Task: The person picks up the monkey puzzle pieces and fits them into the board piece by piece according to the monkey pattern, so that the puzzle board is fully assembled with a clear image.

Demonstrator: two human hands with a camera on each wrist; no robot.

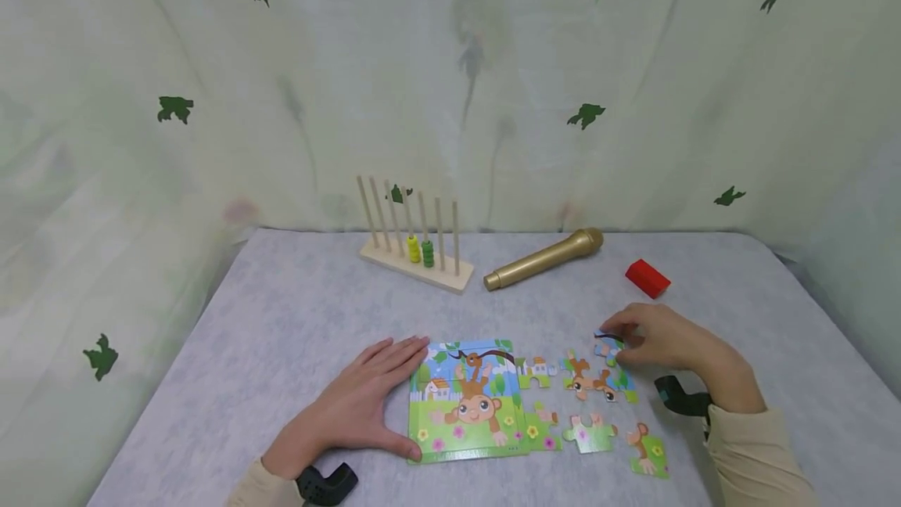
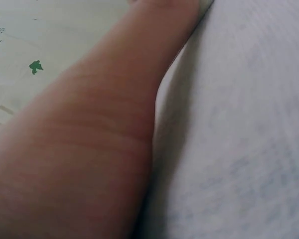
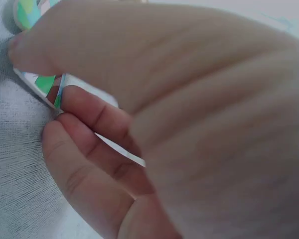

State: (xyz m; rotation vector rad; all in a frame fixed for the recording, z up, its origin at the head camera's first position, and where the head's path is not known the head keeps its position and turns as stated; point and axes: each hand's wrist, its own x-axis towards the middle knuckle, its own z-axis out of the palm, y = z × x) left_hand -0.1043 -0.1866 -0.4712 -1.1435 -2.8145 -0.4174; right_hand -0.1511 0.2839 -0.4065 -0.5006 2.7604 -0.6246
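Left hand (image 1: 362, 397) is lying spread, gripping nothing, at picture board (image 1: 464, 401)'s left edge. Right hand (image 1: 665, 339) is pinching one puzzle piece (image 1: 604, 346). Risk: loose pieces (image 1: 590, 435) are crowding it, so any slide could be dragging neighbours. Counting: one board, roughly seven pieces including held; beyond hands, one red block (image 1: 647, 278), peg stand (image 1: 422, 267), microphone (image 1: 545, 259).

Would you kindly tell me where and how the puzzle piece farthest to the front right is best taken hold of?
I would pinch the puzzle piece by opposite edges, coming from above and slightly right. It appears to lie flat on the table, so its thin edges seem the likeliest hold; bare surface borders its right, while other pieces lie leftward and beyond.
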